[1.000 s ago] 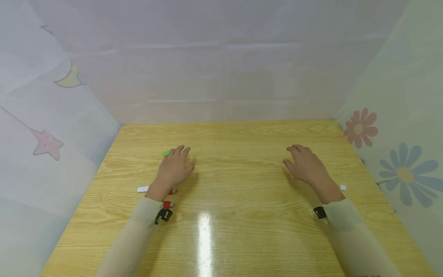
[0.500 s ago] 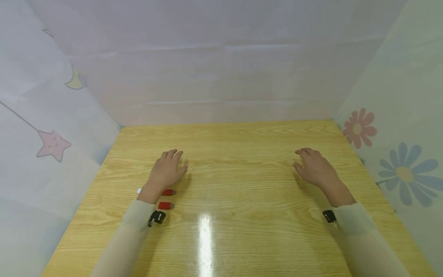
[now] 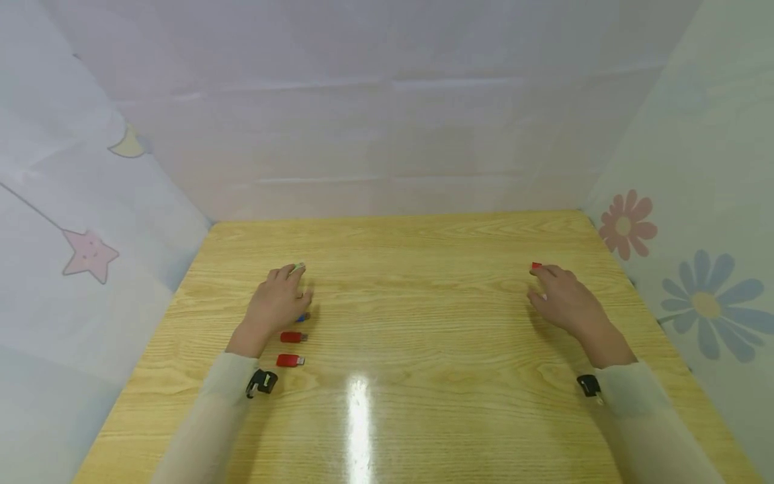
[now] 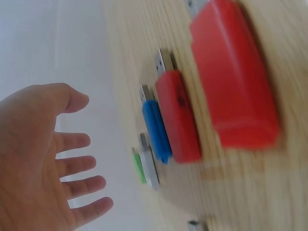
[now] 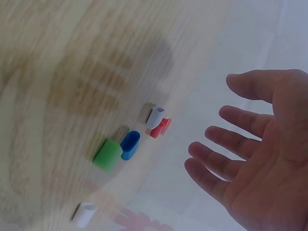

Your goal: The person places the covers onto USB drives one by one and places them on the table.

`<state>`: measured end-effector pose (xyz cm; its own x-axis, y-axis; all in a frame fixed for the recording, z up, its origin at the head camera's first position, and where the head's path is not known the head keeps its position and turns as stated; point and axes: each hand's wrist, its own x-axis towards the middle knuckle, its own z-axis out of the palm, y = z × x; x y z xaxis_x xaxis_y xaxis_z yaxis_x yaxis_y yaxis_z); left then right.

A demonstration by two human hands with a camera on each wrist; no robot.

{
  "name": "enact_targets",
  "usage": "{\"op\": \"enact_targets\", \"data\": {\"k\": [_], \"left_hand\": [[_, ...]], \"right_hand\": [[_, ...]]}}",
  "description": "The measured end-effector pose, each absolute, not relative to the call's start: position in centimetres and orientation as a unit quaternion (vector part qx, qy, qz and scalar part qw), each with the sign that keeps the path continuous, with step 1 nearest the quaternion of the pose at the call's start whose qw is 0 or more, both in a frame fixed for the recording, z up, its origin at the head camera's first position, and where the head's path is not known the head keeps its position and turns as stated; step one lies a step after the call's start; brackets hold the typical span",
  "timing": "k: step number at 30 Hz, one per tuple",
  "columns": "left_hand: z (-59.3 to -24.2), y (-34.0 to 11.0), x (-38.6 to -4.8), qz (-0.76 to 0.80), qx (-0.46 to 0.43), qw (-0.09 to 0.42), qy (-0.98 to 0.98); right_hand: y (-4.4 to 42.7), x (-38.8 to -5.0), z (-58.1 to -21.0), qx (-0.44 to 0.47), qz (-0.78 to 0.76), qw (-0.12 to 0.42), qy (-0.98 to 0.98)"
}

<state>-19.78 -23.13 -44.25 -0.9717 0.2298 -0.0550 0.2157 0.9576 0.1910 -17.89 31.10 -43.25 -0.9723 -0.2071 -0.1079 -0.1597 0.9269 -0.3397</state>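
Note:
My left hand (image 3: 272, 306) hovers with relaxed, spread fingers over a row of USB flash drives and holds nothing. In the left wrist view two red drives (image 4: 236, 82), a blue drive (image 4: 155, 127), a silver-white drive (image 4: 150, 166) and a green drive (image 4: 139, 166) lie uncapped, their metal plugs bare. On the other side my right hand (image 3: 568, 302) hangs over small caps, fingers loosely bent and nothing in them. Below it the right wrist view shows a green cap (image 5: 108, 155), a blue cap (image 5: 130, 145), two white caps (image 5: 155, 118) and a red cap (image 5: 161, 128).
A wooden table (image 3: 411, 302) carries everything, with a light reflection near its front. Pale printed sheets (image 3: 387, 148) wall it at the back and sides. At the left wrist view's lower edge a metal plug (image 4: 196, 225) peeks in, its body cut off.
Both hands have drifted apart, the left one leftward and the right one rightward, also slightly toward the front. More of the red and blue drives and a red cap now show.

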Motion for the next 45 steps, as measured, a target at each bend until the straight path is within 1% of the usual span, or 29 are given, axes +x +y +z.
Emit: {"op": "enact_targets", "data": {"k": [10, 14, 18, 24, 29, 45], "left_hand": [[-44.5, -25.3, -19.8, 0.084, 0.128, 0.035, 0.988], [-44.9, -25.8, -19.8, 0.085, 0.139, 0.043, 0.986], [-45.2, -26.0, -19.8, 0.09, 0.144, 0.054, 0.984], [-45.1, -26.1, -19.6, 0.092, 0.144, 0.07, 0.983], [-45.1, -26.2, -19.6, 0.091, 0.147, 0.073, 0.982], [-45.5, -26.4, -19.6, 0.092, 0.146, 0.077, 0.982]], "right_hand": [[32.3, -17.7, -43.4, -0.105, -0.147, 0.063, 0.982], [32.6, -17.6, -43.6, -0.108, -0.142, 0.062, 0.982], [32.7, -17.6, -43.6, -0.105, -0.14, 0.067, 0.982], [32.8, -17.7, -43.7, -0.091, -0.144, 0.095, 0.981], [33.1, -17.6, -43.7, -0.091, -0.142, 0.104, 0.98], [33.7, -17.9, -44.7, -0.105, -0.138, 0.093, 0.98]]}}
